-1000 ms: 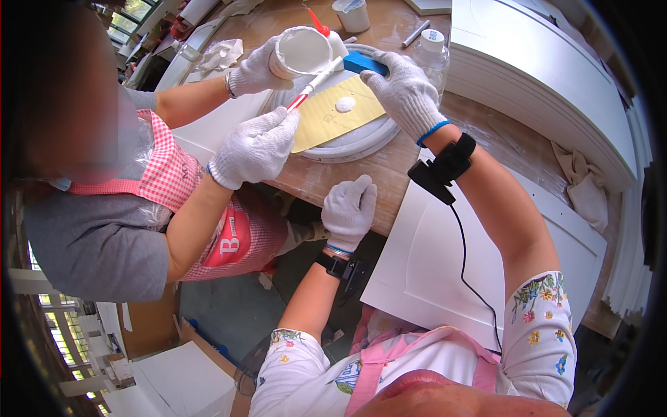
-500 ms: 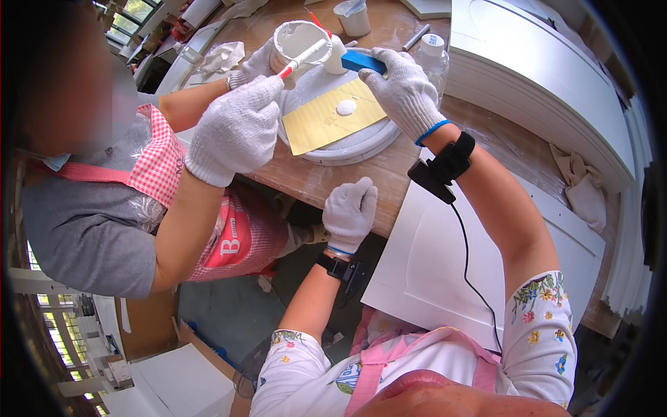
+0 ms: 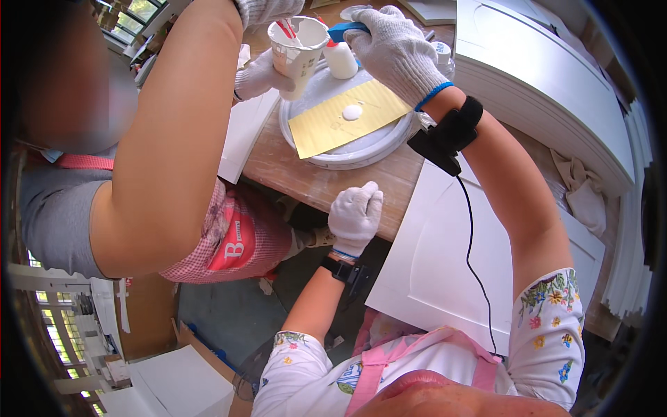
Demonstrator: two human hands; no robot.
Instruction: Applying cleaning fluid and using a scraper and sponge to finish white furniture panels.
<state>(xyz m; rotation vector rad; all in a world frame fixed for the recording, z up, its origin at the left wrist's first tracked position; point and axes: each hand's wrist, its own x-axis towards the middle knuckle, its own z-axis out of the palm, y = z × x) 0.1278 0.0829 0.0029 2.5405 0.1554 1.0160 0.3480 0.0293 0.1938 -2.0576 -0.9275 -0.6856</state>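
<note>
Right hand (image 3: 397, 54): palm down, gripping blue block (image 3: 344, 31)
Left hand (image 3: 356, 214): near, curled closed
Blue block: pointing left, long axis left-right

A paste dollop (image 3: 352, 112) lies on a paper sheet (image 3: 326, 128) atop a bucket lid (image 3: 297, 108); behind the sheet stands a squeeze bottle (image 3: 341, 61), before the lid the left hand (image 3: 355, 218), rightward stacked panels (image 3: 545, 90).

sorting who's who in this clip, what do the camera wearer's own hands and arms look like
The left hand and right hand wear whitish knitted gloves with blue edging at the cuffs. Each wrist has a black strap with a black device; a thin black cable runs from the right one. The white sleeves carry colourful flowers and end near the elbows.
</note>
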